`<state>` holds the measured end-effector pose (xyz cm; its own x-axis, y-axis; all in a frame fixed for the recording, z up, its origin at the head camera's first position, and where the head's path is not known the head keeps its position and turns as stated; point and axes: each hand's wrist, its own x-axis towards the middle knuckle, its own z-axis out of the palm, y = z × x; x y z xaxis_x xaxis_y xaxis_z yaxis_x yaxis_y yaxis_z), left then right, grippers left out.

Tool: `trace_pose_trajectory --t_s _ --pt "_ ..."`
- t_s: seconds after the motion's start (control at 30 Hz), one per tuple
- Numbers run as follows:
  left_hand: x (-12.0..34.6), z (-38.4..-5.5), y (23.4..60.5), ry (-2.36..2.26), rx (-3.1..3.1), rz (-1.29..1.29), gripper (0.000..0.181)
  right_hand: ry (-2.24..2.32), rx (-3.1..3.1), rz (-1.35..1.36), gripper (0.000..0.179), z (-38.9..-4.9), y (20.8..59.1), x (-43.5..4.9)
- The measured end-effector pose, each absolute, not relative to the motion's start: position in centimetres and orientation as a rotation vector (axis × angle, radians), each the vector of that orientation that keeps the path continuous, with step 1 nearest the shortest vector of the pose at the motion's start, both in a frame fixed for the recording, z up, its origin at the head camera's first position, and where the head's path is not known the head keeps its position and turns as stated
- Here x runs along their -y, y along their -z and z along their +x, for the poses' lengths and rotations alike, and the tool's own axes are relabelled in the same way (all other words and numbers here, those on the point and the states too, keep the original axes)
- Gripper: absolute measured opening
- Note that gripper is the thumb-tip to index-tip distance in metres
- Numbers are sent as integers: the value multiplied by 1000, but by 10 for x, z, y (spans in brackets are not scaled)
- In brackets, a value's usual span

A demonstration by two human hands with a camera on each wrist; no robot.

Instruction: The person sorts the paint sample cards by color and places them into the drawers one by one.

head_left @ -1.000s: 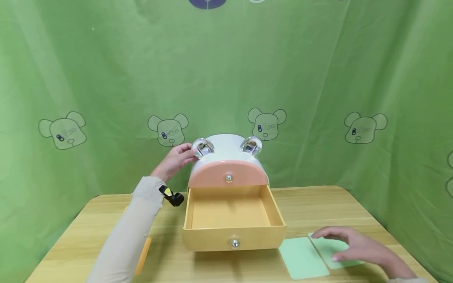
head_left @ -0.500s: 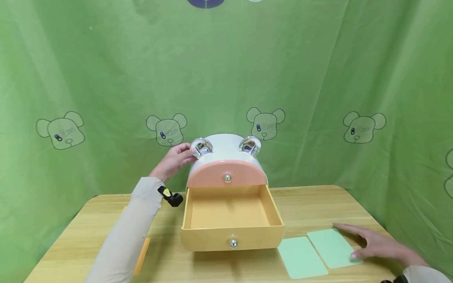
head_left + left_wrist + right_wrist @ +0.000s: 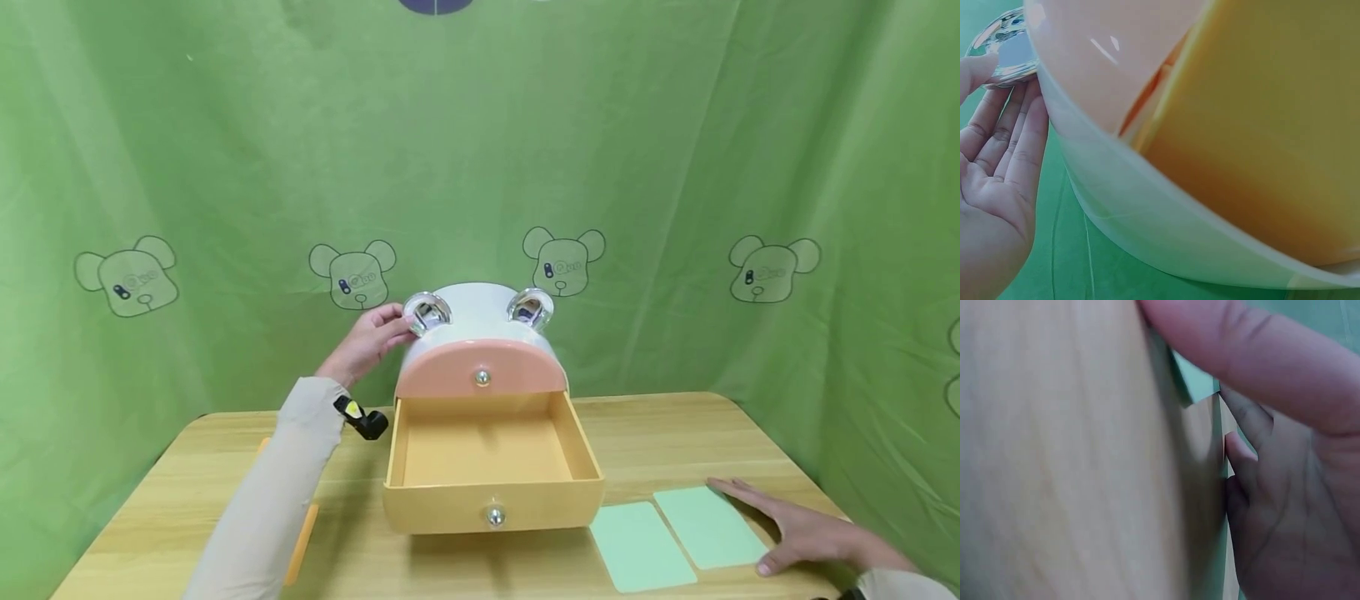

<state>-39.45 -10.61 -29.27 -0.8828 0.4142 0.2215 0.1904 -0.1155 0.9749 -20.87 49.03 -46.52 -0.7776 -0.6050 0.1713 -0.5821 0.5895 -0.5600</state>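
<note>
A small white bear-eared drawer box (image 3: pixel 480 307) stands on the table, its pink upper drawer (image 3: pixel 450 371) closed and its yellow lower drawer (image 3: pixel 480 510) pulled out, with nothing inside. My left hand (image 3: pixel 366 340) pinches the box's silver left ear (image 3: pixel 429 313); the left wrist view shows the thumb in front of the ear and the fingers behind it. To the right lie two flat pale green cards, a left card (image 3: pixel 643 546) and a right card (image 3: pixel 708 527). My right hand (image 3: pixel 806 532) rests on the table, fingers spread along the right card's right edge.
An orange flat piece (image 3: pixel 302 546) lies left of the box, partly hidden by my left sleeve (image 3: pixel 262 492). A green curtain (image 3: pixel 465 150) with bear outlines hangs behind and beside the wooden table (image 3: pixel 645 450).
My right hand has moved rightward from above the right card and down to the table beside it, uncovering the card. The left hand and the drawer box have stayed put.
</note>
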Motion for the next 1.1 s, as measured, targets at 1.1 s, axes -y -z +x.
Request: trace_pose_trajectory --t_s 1.1 --pt "106 -394 292 -2148 -1960 678 22 1105 -3099 -694 49 -206 473 -484"
